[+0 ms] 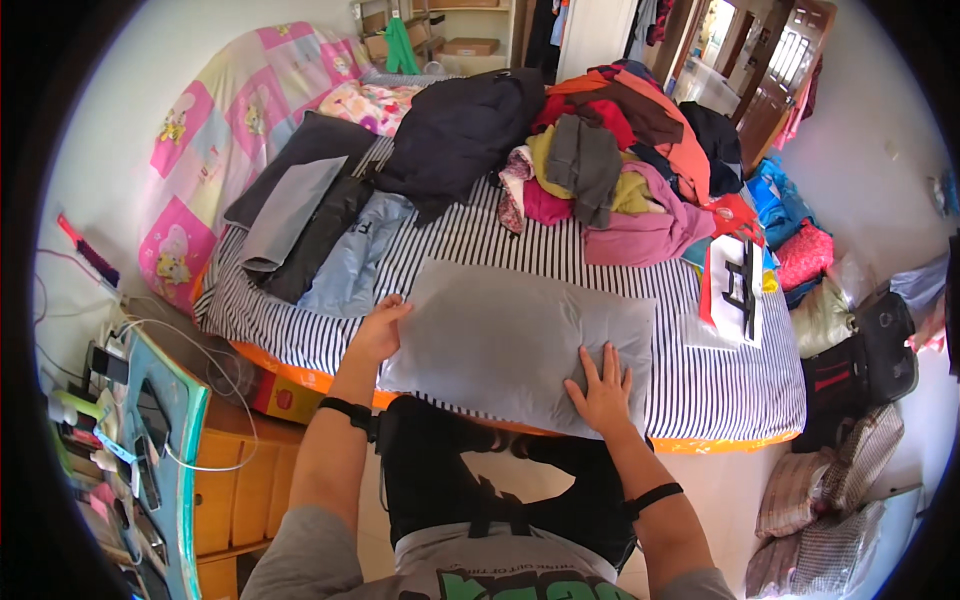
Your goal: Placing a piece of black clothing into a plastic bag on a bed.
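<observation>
A grey, frosted plastic bag (490, 325) lies flat on the near edge of the striped bed, looking softly filled; its contents are hidden. At the bag's left edge my left hand (378, 330) is closed, its fingers and thumb gripping the plastic. My right hand (605, 392) rests palm down on the bag's right part, fingers spread and holding nothing. Beyond the left hand are a light blue folded bag (355, 260), a black folded piece (315, 245) and another flat grey plastic bag (292, 215).
The striped bed sheet (530, 240) carries a dark jacket (460, 130) and a heap of clothes (620, 140). A white paper bag (735, 290) stands at the right. Left is a cluttered desk (165, 375); checked bags (825, 490) and a black suitcase (885, 350) stand right.
</observation>
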`<state>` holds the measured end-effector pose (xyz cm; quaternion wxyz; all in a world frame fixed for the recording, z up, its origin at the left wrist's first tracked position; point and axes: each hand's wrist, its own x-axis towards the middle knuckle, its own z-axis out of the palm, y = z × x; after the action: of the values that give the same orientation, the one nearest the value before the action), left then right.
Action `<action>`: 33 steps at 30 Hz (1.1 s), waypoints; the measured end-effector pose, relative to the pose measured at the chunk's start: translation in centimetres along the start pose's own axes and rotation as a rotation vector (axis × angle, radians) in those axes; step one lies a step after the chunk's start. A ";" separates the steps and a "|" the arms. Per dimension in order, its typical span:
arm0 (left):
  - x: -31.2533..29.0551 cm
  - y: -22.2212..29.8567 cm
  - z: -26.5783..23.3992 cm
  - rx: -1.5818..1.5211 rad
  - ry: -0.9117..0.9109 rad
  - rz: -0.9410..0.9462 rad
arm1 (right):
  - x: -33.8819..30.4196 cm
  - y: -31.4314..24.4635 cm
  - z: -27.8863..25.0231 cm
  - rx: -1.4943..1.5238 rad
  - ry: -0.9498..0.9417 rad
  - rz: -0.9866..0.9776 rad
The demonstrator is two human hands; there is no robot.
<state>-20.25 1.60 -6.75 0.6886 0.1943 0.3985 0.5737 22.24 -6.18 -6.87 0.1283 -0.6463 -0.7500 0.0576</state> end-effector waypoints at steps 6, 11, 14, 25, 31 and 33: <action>2.3 -1.0 -4.9 1.050 0.312 0.193 | 0.2 -1.0 -1.3 0.074 -0.044 -0.035; -2.7 -1.7 8.8 1.744 0.319 1.003 | 1.3 -2.4 -2.8 -0.045 0.088 -0.077; -4.4 -4.3 13.8 1.994 0.082 0.904 | 2.5 -3.4 -3.1 -0.061 0.048 0.001; -2.3 -7.5 10.5 2.046 0.065 0.351 | 3.4 -2.0 -1.3 -0.057 -0.155 0.208; -1.8 -8.3 10.2 2.032 0.059 0.335 | 3.8 -1.8 -0.5 -0.091 -0.179 0.213; -1.6 -8.4 10.0 2.025 0.053 0.342 | 3.9 -1.9 -0.2 -0.106 -0.183 0.210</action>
<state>-7.20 -0.25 -6.25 0.1018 0.7254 0.6778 0.0630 19.99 -2.69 -5.75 0.0184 -0.7191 -0.6889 0.0899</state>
